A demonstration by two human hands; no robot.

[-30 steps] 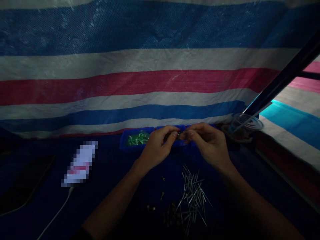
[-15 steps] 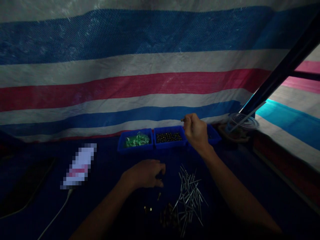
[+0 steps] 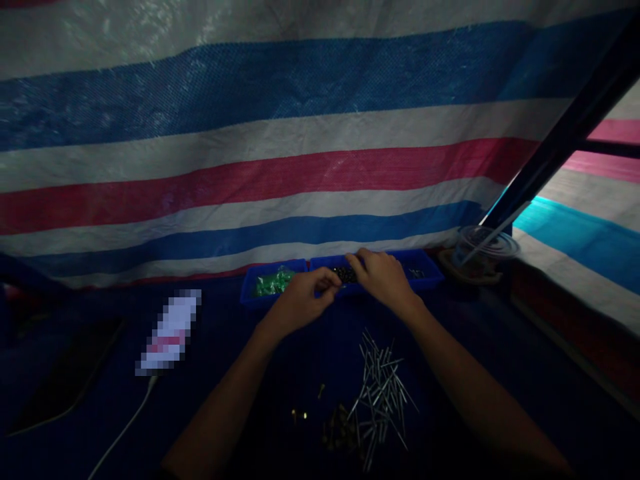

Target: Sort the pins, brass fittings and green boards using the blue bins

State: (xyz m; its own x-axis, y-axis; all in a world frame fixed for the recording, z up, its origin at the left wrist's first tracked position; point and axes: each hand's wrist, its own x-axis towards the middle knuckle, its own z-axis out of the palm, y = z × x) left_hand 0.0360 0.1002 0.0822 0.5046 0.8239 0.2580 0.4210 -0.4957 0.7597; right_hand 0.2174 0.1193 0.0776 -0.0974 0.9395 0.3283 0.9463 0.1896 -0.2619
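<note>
My left hand hovers at the near edge of the middle blue tray, fingers pinched together; what it holds is too small to make out. My right hand reaches into that tray, fingers curled down onto the small dark parts inside. The left blue tray holds green pieces. A third blue tray sits to the right. On the dark blue table nearer to me lie a heap of silver pins and several small brass parts.
A striped blue, white and red tarp hangs behind the trays. A clear plastic cup with a straw stands at the right. At the left lie a blurred white item, a dark phone and a white cable.
My left hand rose from the brass parts on the table to the middle tray. My right hand came down from above the trays into the middle tray.
</note>
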